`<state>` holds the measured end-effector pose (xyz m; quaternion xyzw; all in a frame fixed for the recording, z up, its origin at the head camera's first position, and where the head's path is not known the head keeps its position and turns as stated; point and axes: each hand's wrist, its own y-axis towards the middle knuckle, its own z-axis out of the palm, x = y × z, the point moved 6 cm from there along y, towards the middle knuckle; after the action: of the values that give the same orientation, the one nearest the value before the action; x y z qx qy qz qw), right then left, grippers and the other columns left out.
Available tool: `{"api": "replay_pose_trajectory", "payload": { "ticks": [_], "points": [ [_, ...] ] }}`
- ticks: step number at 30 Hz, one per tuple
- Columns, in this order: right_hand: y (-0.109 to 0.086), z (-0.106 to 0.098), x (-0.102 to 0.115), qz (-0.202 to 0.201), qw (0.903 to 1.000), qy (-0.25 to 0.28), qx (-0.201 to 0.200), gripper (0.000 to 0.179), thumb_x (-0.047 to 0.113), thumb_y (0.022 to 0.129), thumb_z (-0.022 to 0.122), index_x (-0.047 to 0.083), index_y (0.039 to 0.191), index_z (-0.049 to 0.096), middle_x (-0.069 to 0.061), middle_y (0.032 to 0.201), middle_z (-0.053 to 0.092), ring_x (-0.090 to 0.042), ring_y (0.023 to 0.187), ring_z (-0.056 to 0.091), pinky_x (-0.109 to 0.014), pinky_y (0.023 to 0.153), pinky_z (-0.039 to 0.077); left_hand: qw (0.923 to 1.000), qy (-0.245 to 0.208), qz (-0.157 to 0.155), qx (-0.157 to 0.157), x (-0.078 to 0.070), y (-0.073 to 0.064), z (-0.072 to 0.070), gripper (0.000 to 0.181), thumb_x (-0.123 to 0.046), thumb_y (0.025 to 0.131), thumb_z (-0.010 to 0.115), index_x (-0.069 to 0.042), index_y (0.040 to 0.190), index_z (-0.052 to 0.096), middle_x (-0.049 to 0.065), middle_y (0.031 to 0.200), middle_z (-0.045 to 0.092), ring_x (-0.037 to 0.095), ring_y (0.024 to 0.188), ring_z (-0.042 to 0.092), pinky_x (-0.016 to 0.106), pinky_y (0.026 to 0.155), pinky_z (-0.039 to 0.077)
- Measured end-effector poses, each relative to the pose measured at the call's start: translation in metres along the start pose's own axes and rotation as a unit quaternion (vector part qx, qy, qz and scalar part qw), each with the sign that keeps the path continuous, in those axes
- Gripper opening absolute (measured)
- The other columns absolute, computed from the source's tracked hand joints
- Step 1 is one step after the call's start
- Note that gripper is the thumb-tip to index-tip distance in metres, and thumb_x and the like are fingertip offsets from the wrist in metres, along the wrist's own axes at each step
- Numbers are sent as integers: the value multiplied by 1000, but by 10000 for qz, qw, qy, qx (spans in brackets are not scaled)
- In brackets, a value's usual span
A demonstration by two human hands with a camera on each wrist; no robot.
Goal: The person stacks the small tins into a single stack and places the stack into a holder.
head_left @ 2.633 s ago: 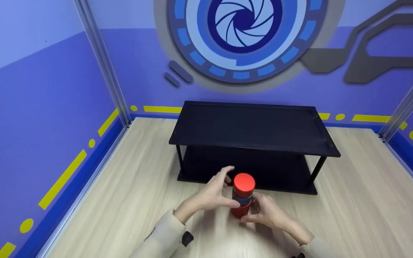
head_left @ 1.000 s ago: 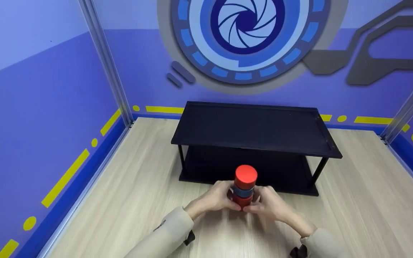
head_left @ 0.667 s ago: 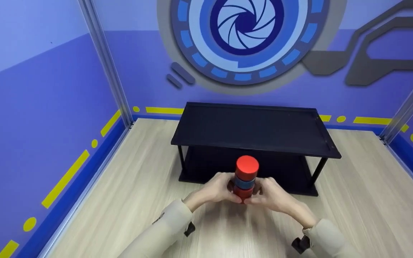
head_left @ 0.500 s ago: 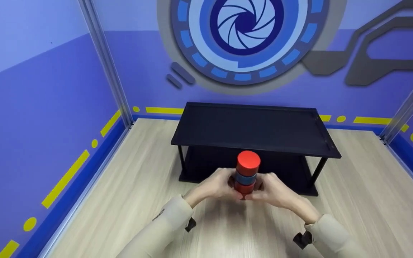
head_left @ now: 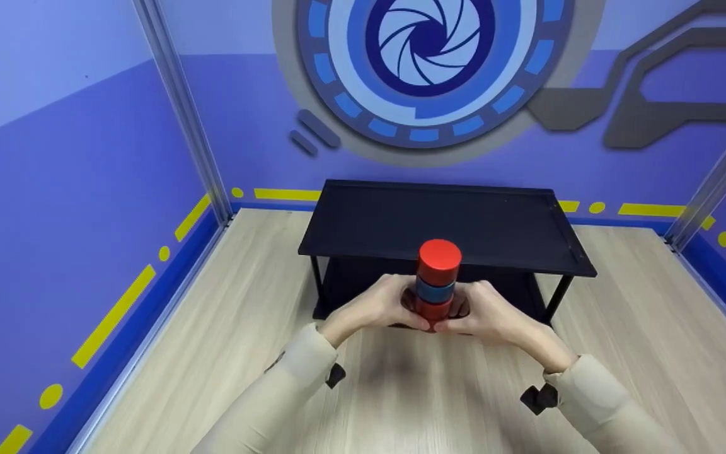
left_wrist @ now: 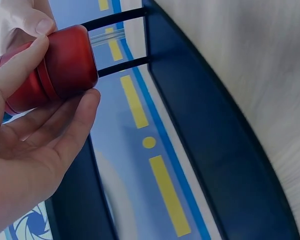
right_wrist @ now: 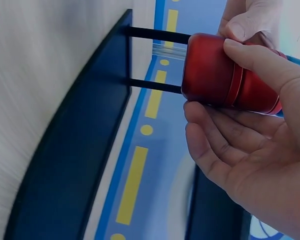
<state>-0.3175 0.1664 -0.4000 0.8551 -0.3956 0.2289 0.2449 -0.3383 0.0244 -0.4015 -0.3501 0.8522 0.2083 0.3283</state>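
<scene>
Both hands hold a red bottle (head_left: 439,261) with a blue band, upright in front of the black two-tier shelf (head_left: 401,217). My left hand (head_left: 385,304) grips its lower part from the left; my right hand (head_left: 492,315) grips it from the right. Their thumbs meet at the near side, close to the base. Up close in the left wrist view, the bottle's rounded base (left_wrist: 70,60) shows a groove, the thumb pressing on one side and the fingers beneath. In the right wrist view the fingers of the right hand (right_wrist: 240,135) curve under the red base (right_wrist: 207,70). The bottle's top overlaps the upper tier's front edge.
The shelf's lower tier (head_left: 344,277) lies behind the hands, and thin black posts (head_left: 557,299) carry the top. A light wood table (head_left: 262,265) runs beneath everything. Blue panels with yellow marks (head_left: 114,315) and metal corner posts (head_left: 180,107) enclose the back and sides.
Both hands have closed around the bottle and lifted it off the table. It has risen and moved forward, towards the shelf; the shelf stays in place.
</scene>
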Motion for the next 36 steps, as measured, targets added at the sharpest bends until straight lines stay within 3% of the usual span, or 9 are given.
{"api": "replay_pose_trajectory", "payload": {
  "ticks": [8,20,29,36],
  "points": [
    [8,-17,12,106,9998,134,133,35,34,72,73,23,102,59,8,78,65,-6,65,62,-23,59,50,9999,-100,124,-50,-12,3,-17,47,-25,65,80,-18,107,59,-5,95,64,6,82,60,19,73,47],
    [17,-37,24,-17,9996,268,121,37,32,71,75,18,103,61,5,77,67,-6,63,62,-24,58,51,9998,-134,101,-63,-26,8,-36,48,-27,67,79,-20,109,59,-7,95,64,5,81,61,20,74,48],
    [21,-58,59,-143,9995,267,23,35,16,72,74,6,103,62,-6,77,68,-12,62,63,-24,57,51,9995,-254,179,-16,-33,14,-48,47,-25,68,78,-19,111,58,-6,95,65,6,82,62,20,75,49],
    [35,-63,34,-91,9996,250,24,41,29,72,74,14,108,60,1,80,68,-8,64,63,-25,59,51,9986,-429,276,-133,-38,20,-62,46,-24,70,77,-16,111,58,-4,95,65,13,85,62,21,76,49]
  ]
}}
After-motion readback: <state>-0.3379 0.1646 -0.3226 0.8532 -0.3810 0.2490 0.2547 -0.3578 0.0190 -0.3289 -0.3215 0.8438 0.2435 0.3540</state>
